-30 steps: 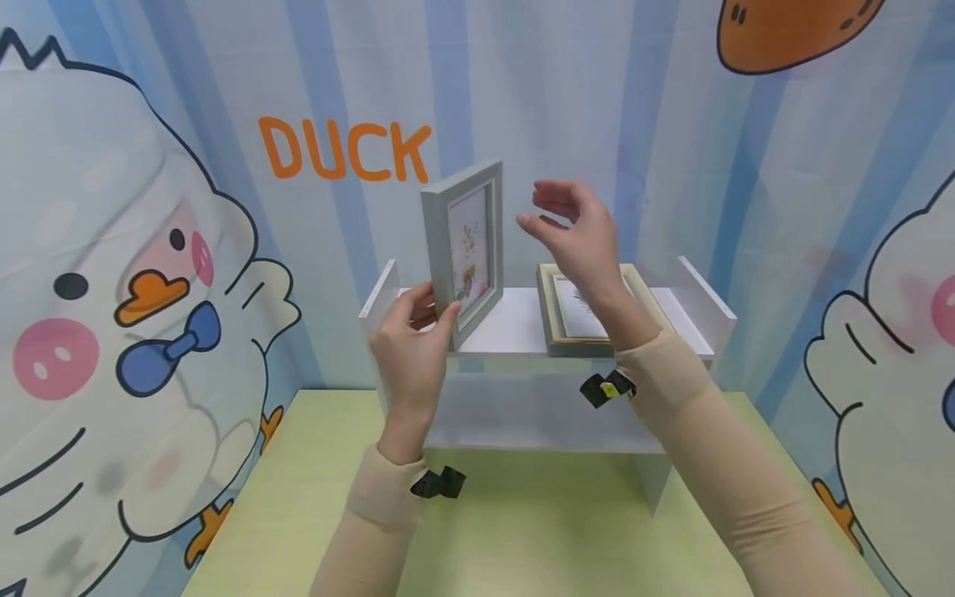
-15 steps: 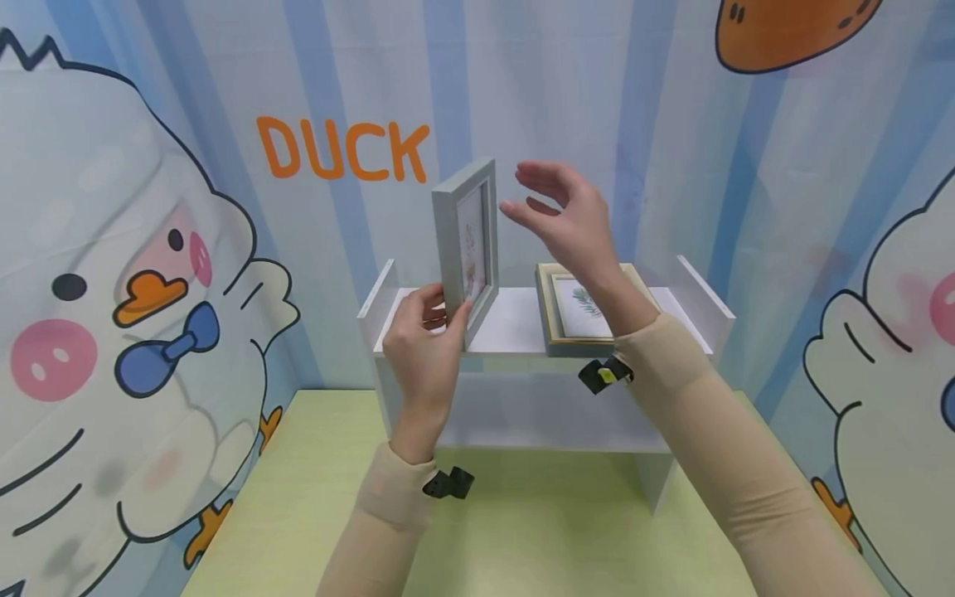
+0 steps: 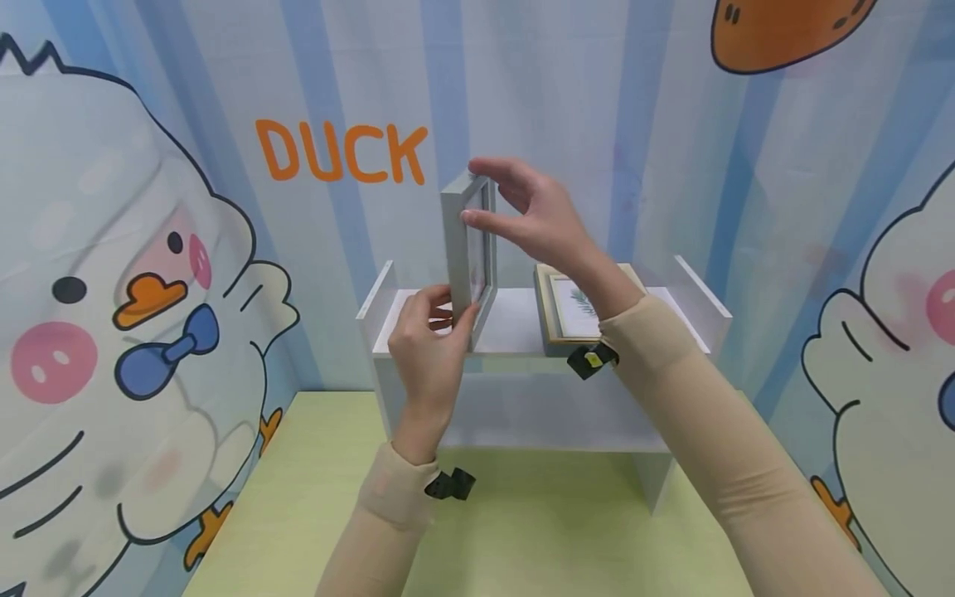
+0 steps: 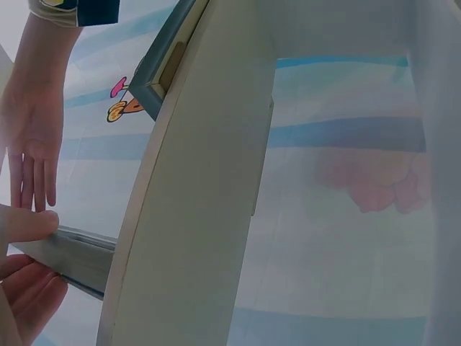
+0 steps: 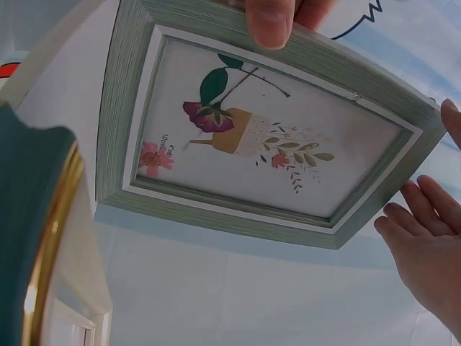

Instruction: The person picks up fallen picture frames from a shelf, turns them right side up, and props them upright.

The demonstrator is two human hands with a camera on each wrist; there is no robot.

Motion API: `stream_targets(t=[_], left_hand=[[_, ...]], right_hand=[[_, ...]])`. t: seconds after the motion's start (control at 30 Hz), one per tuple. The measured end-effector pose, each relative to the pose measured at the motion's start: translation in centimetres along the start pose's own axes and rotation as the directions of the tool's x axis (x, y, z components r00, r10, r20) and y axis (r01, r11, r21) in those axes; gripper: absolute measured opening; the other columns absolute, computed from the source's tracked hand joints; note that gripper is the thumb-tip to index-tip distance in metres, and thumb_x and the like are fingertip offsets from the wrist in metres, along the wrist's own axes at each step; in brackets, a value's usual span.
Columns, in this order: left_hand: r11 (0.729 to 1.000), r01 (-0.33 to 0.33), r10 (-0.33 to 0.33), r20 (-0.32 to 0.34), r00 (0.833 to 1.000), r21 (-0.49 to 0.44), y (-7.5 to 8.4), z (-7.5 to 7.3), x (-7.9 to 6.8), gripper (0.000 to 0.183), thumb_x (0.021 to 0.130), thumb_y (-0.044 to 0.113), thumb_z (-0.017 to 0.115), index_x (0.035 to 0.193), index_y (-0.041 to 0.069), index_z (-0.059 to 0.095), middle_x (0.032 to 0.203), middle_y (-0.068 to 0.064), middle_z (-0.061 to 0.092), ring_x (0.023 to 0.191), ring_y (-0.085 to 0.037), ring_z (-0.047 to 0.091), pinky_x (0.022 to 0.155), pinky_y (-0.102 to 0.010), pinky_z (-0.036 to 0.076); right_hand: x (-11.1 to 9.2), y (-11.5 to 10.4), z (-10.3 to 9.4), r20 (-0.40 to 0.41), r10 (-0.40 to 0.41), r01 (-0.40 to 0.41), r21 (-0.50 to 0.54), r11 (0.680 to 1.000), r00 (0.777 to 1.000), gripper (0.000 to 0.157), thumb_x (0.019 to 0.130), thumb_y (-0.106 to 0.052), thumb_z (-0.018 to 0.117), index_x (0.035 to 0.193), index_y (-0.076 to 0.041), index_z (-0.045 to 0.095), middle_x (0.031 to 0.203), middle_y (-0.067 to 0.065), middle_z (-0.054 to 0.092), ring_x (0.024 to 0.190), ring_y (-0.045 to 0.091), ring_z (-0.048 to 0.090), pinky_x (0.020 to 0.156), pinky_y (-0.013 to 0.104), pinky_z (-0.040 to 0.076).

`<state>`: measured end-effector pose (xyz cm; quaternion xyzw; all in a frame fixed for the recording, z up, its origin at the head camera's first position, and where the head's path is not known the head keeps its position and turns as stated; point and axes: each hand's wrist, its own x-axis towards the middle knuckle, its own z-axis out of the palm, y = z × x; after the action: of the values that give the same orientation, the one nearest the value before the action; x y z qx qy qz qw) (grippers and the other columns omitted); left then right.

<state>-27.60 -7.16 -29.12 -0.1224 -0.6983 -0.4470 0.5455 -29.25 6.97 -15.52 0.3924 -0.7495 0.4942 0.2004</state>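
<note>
A grey-green picture frame (image 3: 457,249) stands upright, turned nearly edge-on, at the left half of the white shelf (image 3: 515,327). My left hand (image 3: 429,356) pinches its lower end, thumb on the front and fingers behind. In the right wrist view the frame (image 5: 216,223) shows a print of a flower vase, with the left thumb (image 5: 270,21) on its border. My right hand (image 3: 540,211) is at the upper end, thumb and fingers spread around the corner. Its fingers (image 5: 428,209) look straight and lie close to that corner in the right wrist view.
Flat on the shelf's right side lies a gold-edged picture frame (image 3: 573,303) with a leaf print, on a darker one. The shelf has raised side panels (image 3: 376,298) and a lower board (image 3: 552,414). It stands on a pale green table (image 3: 328,464) before a cartoon curtain.
The right hand has moved left and slightly up to the frame's upper corner. The left hand has shifted the frame slightly right and turned it more edge-on.
</note>
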Motion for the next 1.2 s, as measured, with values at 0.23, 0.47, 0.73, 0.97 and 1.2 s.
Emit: stream_targets(t=[0.23, 0.47, 0.73, 0.97, 1.2], left_hand=[[0.998, -0.02, 0.021, 0.033, 0.999, -0.053, 0.1, 0.2, -0.1, 0.029, 0.068, 0.017, 0.076, 0.093, 0.007, 0.065, 0.086, -0.003, 0.065, 0.066, -0.013, 0.06, 0.054, -0.024, 0.053], [0.997, -0.055, 0.057, 0.041, 0.998, -0.05, 0.3, 0.3, -0.3, 0.029, 0.069, 0.016, 0.075, 0.094, 0.005, 0.064, 0.086, -0.004, 0.064, 0.068, -0.013, 0.06, 0.058, -0.022, 0.053], [0.995, -0.073, 0.077, 0.05, 0.996, -0.071, 0.0, 0.4, -0.5, 0.028, 0.07, 0.017, 0.074, 0.094, 0.005, 0.064, 0.086, -0.004, 0.064, 0.071, -0.012, 0.061, 0.061, -0.021, 0.053], [0.991, -0.034, 0.04, 0.04, 0.998, -0.133, -0.8, -0.4, -0.4, 0.028, 0.073, 0.019, 0.072, 0.097, 0.007, 0.065, 0.089, -0.003, 0.065, 0.077, -0.016, 0.062, 0.063, -0.027, 0.054], [0.989, 0.042, -0.029, 0.09, 0.995, -0.139, -1.7, -1.5, -0.7, 0.022, 0.076, 0.015, 0.068, 0.097, 0.011, 0.065, 0.09, -0.002, 0.064, 0.08, -0.016, 0.061, 0.065, -0.03, 0.055]], right_hand=[[0.1, 0.1, -0.2, 0.021, -0.014, 0.014, -0.017, 1.0, 1.0, 0.054, 0.077, -0.009, 0.067, 0.125, 0.001, 0.046, 0.127, 0.012, 0.048, 0.124, 0.016, 0.04, 0.105, 0.028, 0.03], [0.2, 0.1, -0.4, 0.047, -0.012, 0.013, -0.028, 1.0, 0.999, 0.049, 0.078, -0.011, 0.066, 0.122, 0.0, 0.049, 0.127, 0.011, 0.048, 0.123, 0.014, 0.04, 0.105, 0.028, 0.03], [0.3, 0.2, -0.7, 0.072, -0.019, 0.021, -0.036, 0.999, 0.997, 0.048, 0.078, -0.01, 0.066, 0.122, 0.0, 0.05, 0.128, 0.011, 0.048, 0.124, 0.015, 0.039, 0.105, 0.027, 0.03], [0.5, 0.5, -0.6, 0.071, -0.034, 0.037, -0.043, 0.998, 0.997, 0.047, 0.078, -0.011, 0.066, 0.122, -0.001, 0.051, 0.127, 0.01, 0.049, 0.122, 0.013, 0.041, 0.104, 0.026, 0.031], [0.6, 0.3, -0.6, 0.083, -0.04, 0.046, -0.078, 0.996, 0.996, 0.047, 0.079, -0.013, 0.065, 0.122, -0.002, 0.051, 0.127, 0.009, 0.049, 0.122, 0.013, 0.041, 0.104, 0.026, 0.031]])
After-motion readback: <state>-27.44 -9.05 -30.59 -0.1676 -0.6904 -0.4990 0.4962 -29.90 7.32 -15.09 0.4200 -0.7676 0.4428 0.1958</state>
